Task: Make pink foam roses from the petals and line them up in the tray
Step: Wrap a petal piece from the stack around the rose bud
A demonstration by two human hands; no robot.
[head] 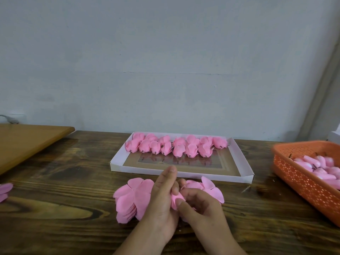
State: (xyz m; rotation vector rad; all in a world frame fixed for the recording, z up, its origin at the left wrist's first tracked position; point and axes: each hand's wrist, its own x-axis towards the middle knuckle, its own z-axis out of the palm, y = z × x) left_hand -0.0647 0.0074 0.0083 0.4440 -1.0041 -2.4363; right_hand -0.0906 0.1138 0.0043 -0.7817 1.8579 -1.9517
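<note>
— While you have both hands busy, list the bench for me, biggest item first.

— Item one, wooden table (55, 208); item two, white tray (244, 162) at the far side, finished roses (176, 147) in two rows along its back edge, front half bare; item three, orange basket (303, 183) to my right, holding pink buds; item four, stack of flat petals (128, 199) just left of my hands; item five, the rose in progress (175, 199), pinched between my left hand (163, 197) and right hand (198, 205), fingers of both curled close on it.

— And the step itself?

— Wrapping, I judge; keep the base pinched firm with the left, lap each petal snugly round with the right thumb, and avoid creasing the foam; slack at the base would likely let it unfurl.
</note>
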